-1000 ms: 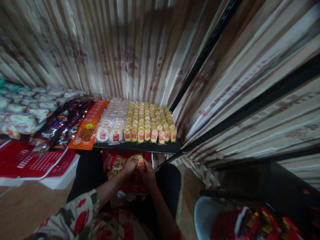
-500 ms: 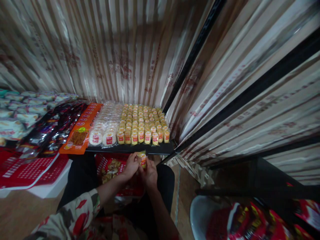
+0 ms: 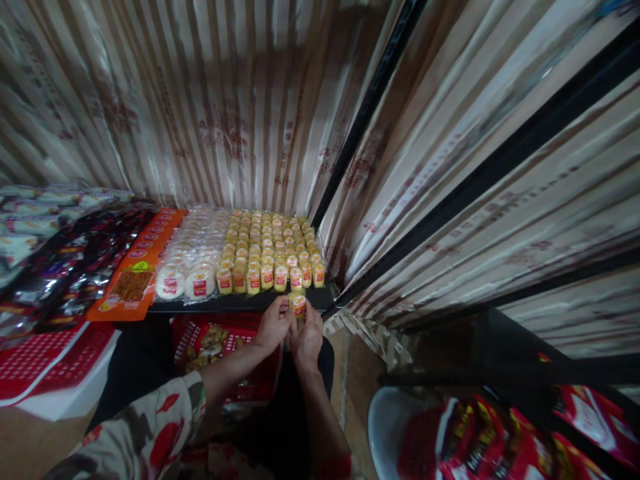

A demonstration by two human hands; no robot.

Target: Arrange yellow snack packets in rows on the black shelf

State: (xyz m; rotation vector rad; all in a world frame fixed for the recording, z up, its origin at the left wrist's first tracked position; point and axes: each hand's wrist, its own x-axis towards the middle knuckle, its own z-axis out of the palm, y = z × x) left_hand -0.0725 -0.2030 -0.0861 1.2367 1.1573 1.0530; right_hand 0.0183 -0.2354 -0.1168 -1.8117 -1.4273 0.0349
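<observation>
- A yellow snack packet [image 3: 297, 305] is being held just by the near edge of the black shelf [image 3: 250, 303], toward its right end.
- It is being gripped between the left hand [image 3: 274, 325] and the right hand [image 3: 306, 335], the fingers of both being clamped on its wrapper.
- Rows of matching yellow packets [image 3: 270, 250] are being carried behind it, with round white packets [image 3: 185, 283] and an orange pouch [image 3: 130, 280] being displayed to their left.
</observation>
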